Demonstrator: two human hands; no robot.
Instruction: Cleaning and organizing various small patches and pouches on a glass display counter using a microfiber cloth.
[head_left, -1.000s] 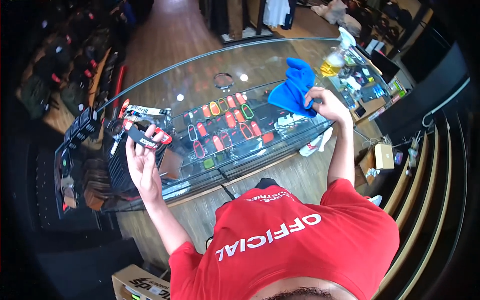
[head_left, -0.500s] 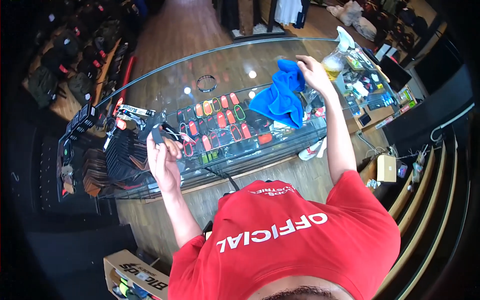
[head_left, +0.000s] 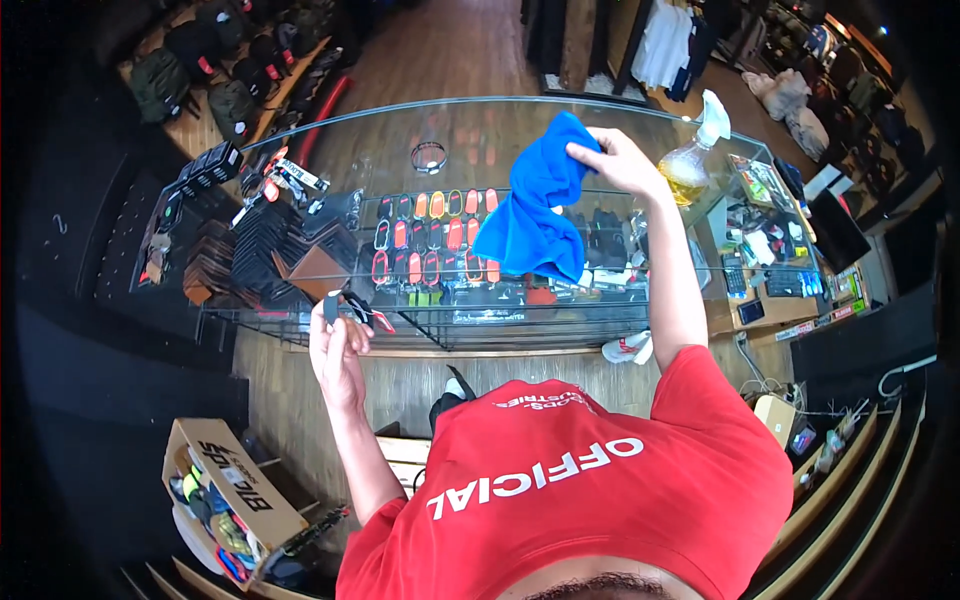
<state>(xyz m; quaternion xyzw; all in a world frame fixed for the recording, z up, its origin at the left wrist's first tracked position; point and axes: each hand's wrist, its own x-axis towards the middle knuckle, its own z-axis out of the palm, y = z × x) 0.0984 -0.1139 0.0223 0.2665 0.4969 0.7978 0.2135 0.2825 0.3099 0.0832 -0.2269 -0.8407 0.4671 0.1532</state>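
Note:
My left hand (head_left: 338, 365) is closed on a small black band (head_left: 334, 306) with a red and white tag (head_left: 382, 321) dangling from it, just off the counter's near edge. On the right, my right hand (head_left: 628, 168) grips the upper part of a crumpled blue cloth (head_left: 540, 212). The cloth hangs in folds over the glass counter (head_left: 350, 120); whether its lower end touches the glass I cannot tell. A dark round band (head_left: 428, 170) lies on the glass to the cloth's left.
A spray bottle (head_left: 683, 183) with yellow liquid stands right of the cloth. Rows of small red and dark items (head_left: 436, 236) show under the glass. Brown and black wallets (head_left: 270, 255) fill the left part. An open cardboard box (head_left: 245, 480) sits lower left.
My right hand has pulled the cloth's upper part up, so it is more stretched out. My left hand has drawn the band back from over the counter. The whole view has shifted.

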